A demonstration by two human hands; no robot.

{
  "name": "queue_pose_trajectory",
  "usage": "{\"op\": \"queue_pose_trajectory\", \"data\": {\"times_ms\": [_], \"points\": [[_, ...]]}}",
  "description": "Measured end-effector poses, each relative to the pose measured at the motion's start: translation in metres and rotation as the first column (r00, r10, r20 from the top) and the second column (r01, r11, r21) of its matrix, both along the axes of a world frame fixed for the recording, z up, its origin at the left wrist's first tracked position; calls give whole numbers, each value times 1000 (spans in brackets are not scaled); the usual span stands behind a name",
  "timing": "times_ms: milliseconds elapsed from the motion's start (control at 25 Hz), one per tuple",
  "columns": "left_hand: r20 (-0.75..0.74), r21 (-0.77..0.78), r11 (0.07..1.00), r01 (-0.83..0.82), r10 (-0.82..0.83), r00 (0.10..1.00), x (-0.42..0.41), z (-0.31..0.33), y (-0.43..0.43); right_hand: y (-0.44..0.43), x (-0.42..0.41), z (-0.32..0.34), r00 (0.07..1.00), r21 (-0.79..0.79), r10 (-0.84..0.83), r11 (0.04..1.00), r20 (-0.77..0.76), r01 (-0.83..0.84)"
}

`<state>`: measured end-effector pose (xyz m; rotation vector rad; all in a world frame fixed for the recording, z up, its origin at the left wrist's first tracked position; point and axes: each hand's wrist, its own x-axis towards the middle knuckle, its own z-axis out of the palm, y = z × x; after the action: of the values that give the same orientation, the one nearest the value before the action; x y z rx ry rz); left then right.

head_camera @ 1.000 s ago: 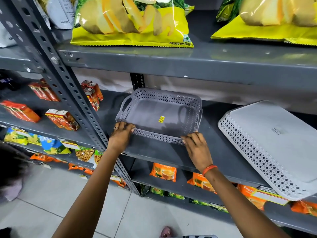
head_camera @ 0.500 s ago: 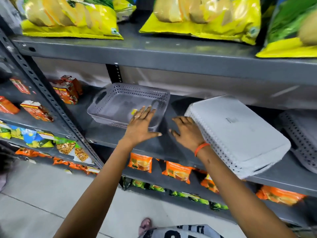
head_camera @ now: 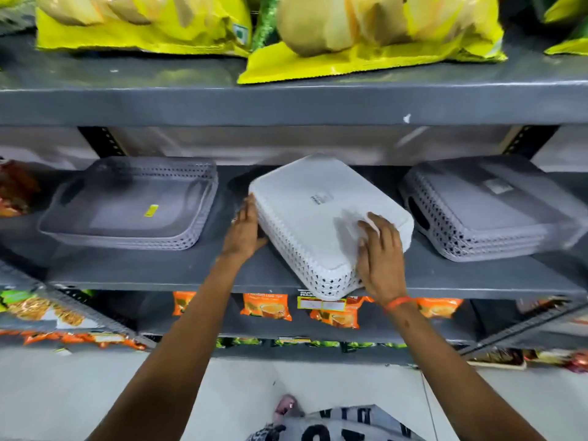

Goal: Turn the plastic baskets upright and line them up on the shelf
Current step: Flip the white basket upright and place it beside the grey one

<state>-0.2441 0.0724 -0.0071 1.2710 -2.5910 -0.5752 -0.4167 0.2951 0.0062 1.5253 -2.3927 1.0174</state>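
Observation:
A white perforated basket (head_camera: 315, 205) lies upside down and skewed in the middle of the grey shelf (head_camera: 159, 268), one corner poking over the front edge. My left hand (head_camera: 245, 232) presses against its left side. My right hand (head_camera: 378, 249) lies on its near right corner, fingers over the base. To the left a grey basket (head_camera: 127, 205) stands upright with a yellow sticker inside. To the right another grey basket (head_camera: 486, 208) lies upside down.
Yellow chip bags (head_camera: 366, 33) fill the shelf above, which hangs low over the baskets. Orange packets (head_camera: 267, 305) line the shelf below. Red packs (head_camera: 16, 189) sit at the far left. Perforated uprights (head_camera: 101, 141) stand behind.
Both hands left the upright grey basket and moved right onto the white upside-down basket. The view has shifted right, bringing the second grey basket into sight.

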Motion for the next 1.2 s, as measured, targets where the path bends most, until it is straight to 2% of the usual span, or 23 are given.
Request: {"op": "queue_pose_trajectory", "data": {"times_ms": [40, 120, 280, 440, 600, 720, 760, 840, 920, 1000, 1040, 1080, 1120, 1200], "points": [[-15, -19, 1000, -1, 1, 1000, -2, 1, -3, 15, -4, -9, 1000, -25, 1, 1000, 7, -1], [4, -100, 994, 48, -48, 999, -4, -1, -6, 38, -11, -29, 998, 24, 68, 997, 3, -68], [57, -293, 949, 113, -101, 993, -1, -2, -6, 39, -27, -35, 993, 74, 98, 992, 66, -103], [-48, -373, 927, 40, -62, 997, 18, -1, 4, 44, -44, -36, 989, 69, 114, 990, 92, -120], [-239, -302, 947, -107, 33, 970, 31, -6, 35, 48, -51, -50, 986, 93, 106, 989, 127, -118], [-361, -265, 954, -138, 35, 932, 31, -4, 56, 34, -47, -38, 972, -36, -43, 998, 232, 52], [-427, -206, 963, -173, 71, 901, 31, -3, 58, 27, -48, -31, 952, -76, -100, 989, 290, 127], [-551, 18, 967, -254, 222, 805, 33, -4, 52, 17, -55, -22, 913, -148, -193, 954, 360, 260], [-609, 162, 951, -262, 305, 732, 34, -7, 40, 14, -61, -14, 872, -230, -208, 913, 444, 335], [-643, 233, 941, -246, 339, 687, 34, -4, 33, 9, -65, -6, 759, -171, -280, 874, 588, 454], [-625, 248, 938, -242, 346, 700, 33, -2, 32, 6, -66, 1, 729, -171, -299, 853, 615, 494], [-570, 207, 940, -271, 341, 748, 33, 1, 30, 2, -71, 4, 758, -217, -294, 842, 581, 493], [-505, 122, 943, -309, 327, 799, 33, 3, 29, -3, -75, 9, 781, -248, -285, 840, 556, 483], [-400, -58, 935, -351, 300, 866, 37, 11, 31, -13, -85, 21, 764, -263, -292, 819, 575, 510]]}}
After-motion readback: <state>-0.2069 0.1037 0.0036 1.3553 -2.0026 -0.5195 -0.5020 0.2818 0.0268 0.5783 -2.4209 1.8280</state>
